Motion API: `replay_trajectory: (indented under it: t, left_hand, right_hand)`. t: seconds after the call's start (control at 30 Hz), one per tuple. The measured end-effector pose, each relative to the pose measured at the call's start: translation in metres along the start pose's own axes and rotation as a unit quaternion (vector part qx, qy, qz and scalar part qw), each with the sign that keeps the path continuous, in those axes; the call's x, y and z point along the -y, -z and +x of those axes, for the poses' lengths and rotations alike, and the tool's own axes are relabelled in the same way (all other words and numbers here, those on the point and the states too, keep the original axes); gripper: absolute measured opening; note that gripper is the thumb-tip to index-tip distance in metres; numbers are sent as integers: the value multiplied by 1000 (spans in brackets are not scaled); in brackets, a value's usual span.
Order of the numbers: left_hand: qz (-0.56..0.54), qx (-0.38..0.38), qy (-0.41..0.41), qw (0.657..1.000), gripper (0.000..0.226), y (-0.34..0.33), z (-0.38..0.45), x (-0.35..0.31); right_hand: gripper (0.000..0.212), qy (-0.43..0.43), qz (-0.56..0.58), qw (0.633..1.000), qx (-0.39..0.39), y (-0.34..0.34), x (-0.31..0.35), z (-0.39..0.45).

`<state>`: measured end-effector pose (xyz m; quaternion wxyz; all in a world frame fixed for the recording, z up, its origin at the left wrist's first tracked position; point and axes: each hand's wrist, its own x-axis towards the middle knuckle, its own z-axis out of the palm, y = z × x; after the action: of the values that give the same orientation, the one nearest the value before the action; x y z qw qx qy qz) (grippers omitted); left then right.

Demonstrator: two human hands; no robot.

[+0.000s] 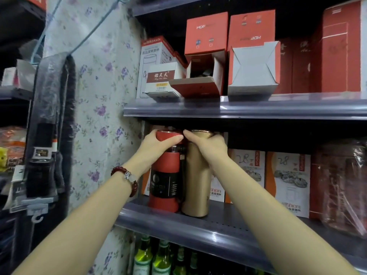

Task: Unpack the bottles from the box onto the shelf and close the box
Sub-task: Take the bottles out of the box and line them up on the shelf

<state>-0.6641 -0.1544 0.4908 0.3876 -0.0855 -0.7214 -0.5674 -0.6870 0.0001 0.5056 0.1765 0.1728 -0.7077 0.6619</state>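
Already upright side by side on the shelf [198, 231], the red bottle [165, 175] sits under the gripping left hand [156, 145] and the gold bottle [196, 175] under the right hand [206, 145], which seems curled over its top.

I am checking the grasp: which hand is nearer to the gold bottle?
Right. The right hand grips the gold bottle at its top; the left hand holds the red bottle beside it.

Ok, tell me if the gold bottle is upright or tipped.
Upright. The gold bottle stands on its base on the shelf, beside the red bottle, right hand gripping its top.
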Motion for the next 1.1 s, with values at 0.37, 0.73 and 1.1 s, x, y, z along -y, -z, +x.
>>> replay_trajectory:
  t: [0.37,0.73,1.1]
  left_hand:
    - [-5,58,24,998,64,7,-34,45]
    - [181,78,55,979,73,29,-78,36]
    - [326,-14,99,940,27,36,-164,-7]
  right_hand:
    - [99,23,-39,999,21,-5,-63,-31]
    - [74,40,-213,975,45,21,-72,-55]
    - [37,204,-148,961,117,35,-68,-128]
